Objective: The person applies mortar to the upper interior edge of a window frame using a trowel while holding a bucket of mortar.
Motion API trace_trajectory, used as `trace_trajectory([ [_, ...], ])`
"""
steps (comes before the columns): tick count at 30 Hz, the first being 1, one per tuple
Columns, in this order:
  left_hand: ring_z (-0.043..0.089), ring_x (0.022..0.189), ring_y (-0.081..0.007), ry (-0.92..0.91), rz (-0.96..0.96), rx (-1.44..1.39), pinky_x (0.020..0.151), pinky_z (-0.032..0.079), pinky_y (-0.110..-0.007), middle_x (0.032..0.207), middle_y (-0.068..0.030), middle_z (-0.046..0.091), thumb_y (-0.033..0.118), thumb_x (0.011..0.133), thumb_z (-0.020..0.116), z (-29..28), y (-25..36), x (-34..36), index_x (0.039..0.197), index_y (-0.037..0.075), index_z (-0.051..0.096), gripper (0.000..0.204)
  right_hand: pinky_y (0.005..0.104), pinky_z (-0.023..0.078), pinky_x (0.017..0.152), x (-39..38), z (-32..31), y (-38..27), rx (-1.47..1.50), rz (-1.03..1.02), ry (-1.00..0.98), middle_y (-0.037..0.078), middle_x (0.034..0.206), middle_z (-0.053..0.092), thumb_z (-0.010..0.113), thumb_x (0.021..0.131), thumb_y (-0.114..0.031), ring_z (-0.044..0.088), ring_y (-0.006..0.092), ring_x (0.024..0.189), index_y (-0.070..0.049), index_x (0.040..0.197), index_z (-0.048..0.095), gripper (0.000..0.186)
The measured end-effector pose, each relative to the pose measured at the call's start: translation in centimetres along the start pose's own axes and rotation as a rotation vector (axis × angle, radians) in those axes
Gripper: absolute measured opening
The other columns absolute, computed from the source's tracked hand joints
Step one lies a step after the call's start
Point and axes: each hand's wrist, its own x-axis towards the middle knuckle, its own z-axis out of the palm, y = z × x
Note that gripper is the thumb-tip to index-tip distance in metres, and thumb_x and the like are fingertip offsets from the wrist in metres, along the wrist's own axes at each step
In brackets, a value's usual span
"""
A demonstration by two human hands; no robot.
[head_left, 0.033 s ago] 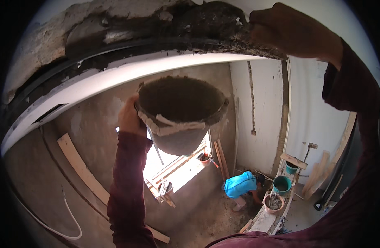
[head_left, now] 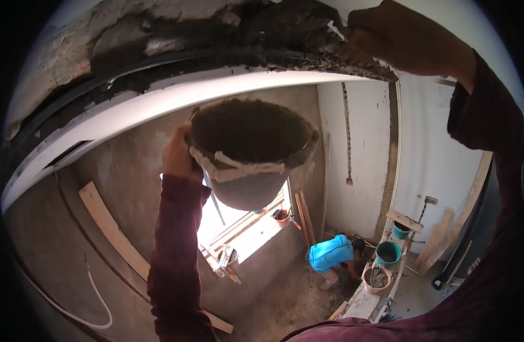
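Note:
My left hand (head_left: pixel 179 153) grips a grey, mortar-crusted bucket (head_left: pixel 233 188) at the side of its rim, holding it up in the middle of the view with dark contents inside. Above it runs a rough concrete edge (head_left: pixel 188 28) with dark patches and a black strip. At the upper right my right hand (head_left: pixel 398 37) is against that edge, its fingers curled; whatever they hold, if anything, is hidden in shadow. A small pale strip lies beside those fingertips.
Below, a person in a blue top (head_left: pixel 330 253) bends beside a plank scaffold (head_left: pixel 356 308) bearing several buckets (head_left: pixel 388 253). A bright window (head_left: pixel 253 239) has buckets on its sill. Boards (head_left: pixel 108 228) lean on the walls; a white hose (head_left: pixel 105 302) hangs at left.
The bucket and my left hand have risen slightly. My right hand has shifted a little upward and rightward, and more of the pale strip shows at its fingertips.

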Motion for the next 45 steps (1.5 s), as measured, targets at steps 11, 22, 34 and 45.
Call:
trace_trajectory([
  [11,0.064,0.079,-0.0213,-0.060,-0.044,-0.110,0.070,0.054,-0.032,0.091,-0.0115,0.064,0.013,0.089,0.055,4.1,1.0,1.0,0.099,-0.004,0.059,0.020,0.0381,0.040,0.054,-1.6,0.9,-0.2,-0.119,-0.021,0.187,0.014,0.058,0.049,0.049,0.097,-0.023,0.046,0.0265,0.048,0.001,0.085,0.055,0.027],
  [22,0.062,0.076,-0.0218,-0.152,-0.203,-0.249,0.068,0.053,-0.033,0.091,-0.0118,0.065,0.015,0.086,0.058,4.2,-0.1,3.6,0.099,-0.003,0.059,0.022,0.0505,0.044,0.060,-3.3,7.7,-1.0,-0.007,-0.011,0.393,0.022,0.066,0.058,0.050,0.094,-0.021,0.058,0.0421,0.063,-0.001,0.101,0.052,0.022],
  [34,0.064,0.097,-0.0285,-0.259,-0.247,-0.217,0.087,0.054,-0.042,0.107,-0.0162,0.065,0.020,0.089,0.055,4.0,-0.4,4.7,0.111,-0.001,0.060,0.031,0.0471,0.042,0.057,-5.9,8.8,-1.9,0.083,0.099,0.395,0.019,0.065,0.055,0.054,0.091,-0.017,0.055,0.0400,0.062,-0.001,0.097,0.050,0.018],
  [45,0.065,0.086,-0.0261,-0.299,-0.296,-0.270,0.079,0.056,-0.038,0.096,-0.0142,0.065,0.018,0.086,0.059,4.7,-0.9,3.3,0.103,-0.004,0.058,0.027,0.0445,0.049,0.063,-2.6,8.0,-1.9,-0.205,-0.029,0.386,0.012,0.074,0.061,0.056,0.089,-0.021,0.062,0.0318,0.071,-0.005,0.092,0.054,0.016],
])
